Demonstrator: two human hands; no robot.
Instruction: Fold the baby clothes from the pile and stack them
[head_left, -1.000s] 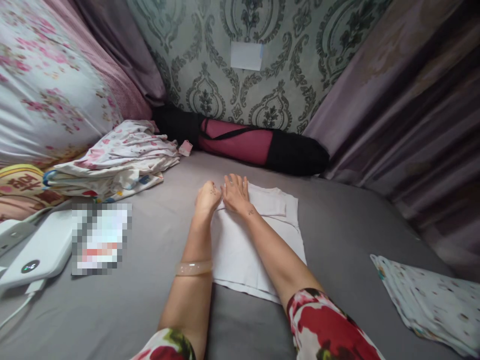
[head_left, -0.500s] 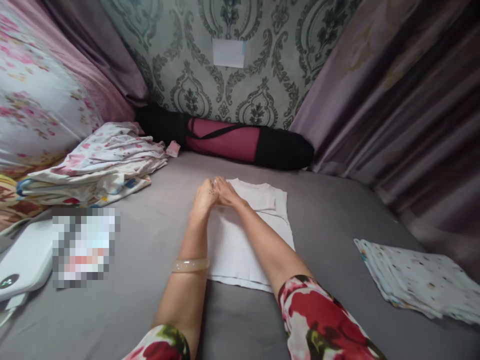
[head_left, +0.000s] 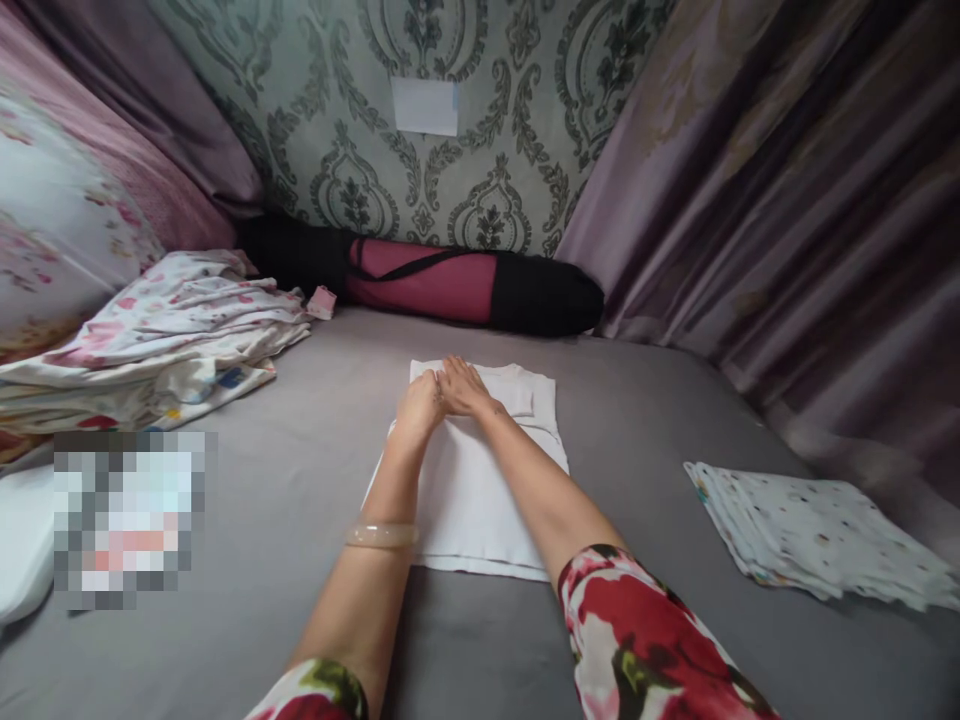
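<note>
A white long-sleeved shirt [head_left: 480, 490] lies flat on the grey bed sheet, with one sleeve folded across its upper part. My left hand [head_left: 421, 402] is closed at the shirt's upper left, its fingers curled against the white cloth. Much of what those fingers grip is hidden under the hand. Flat on the folded cloth beside it rests my right hand [head_left: 463, 386], fingers stretched out, the two hands touching. My forearms cover parts of the shirt's body and left side.
A folded spotted cloth stack [head_left: 817, 530] lies at right. Piled floral clothes [head_left: 172, 320] and a partly blurred pale object [head_left: 142, 510] are at left. Along the wall rests a long black and maroon bag [head_left: 424, 280], near a small pink item [head_left: 322, 302].
Both hands have shifted right across the shirt. Its upper left corner and a strip left of my left forearm now show. The view has turned slightly right.
</note>
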